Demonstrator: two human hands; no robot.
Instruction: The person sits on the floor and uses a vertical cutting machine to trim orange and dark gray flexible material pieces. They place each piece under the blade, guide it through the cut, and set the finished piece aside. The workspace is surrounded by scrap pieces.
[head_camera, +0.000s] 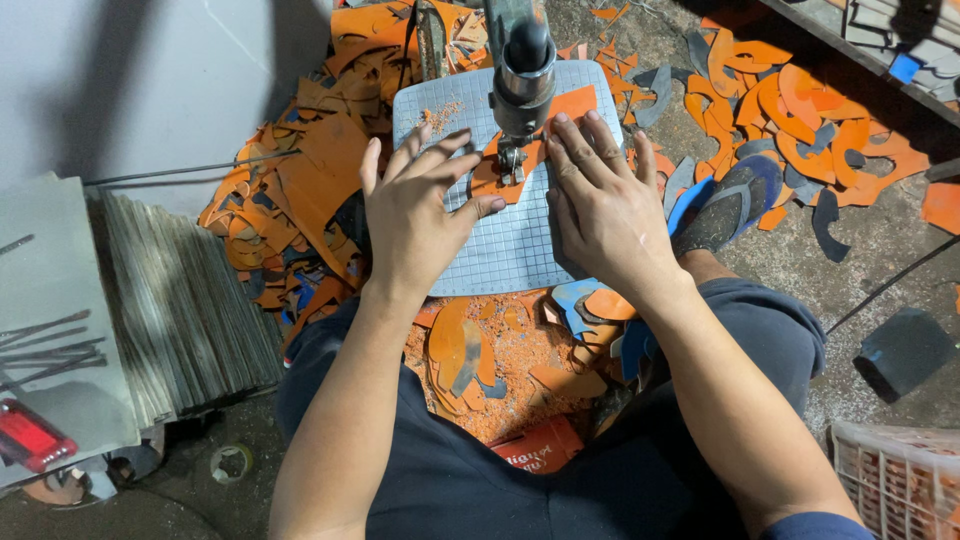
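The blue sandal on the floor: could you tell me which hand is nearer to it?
Right. The right hand lies just beside the blue sandal; the left hand is farther off.

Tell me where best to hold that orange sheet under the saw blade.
Press the orange sheet flat on either side of the blade, as the left hand and right hand do, coming from the near edge: it is thin and lies flat on the gridded table.
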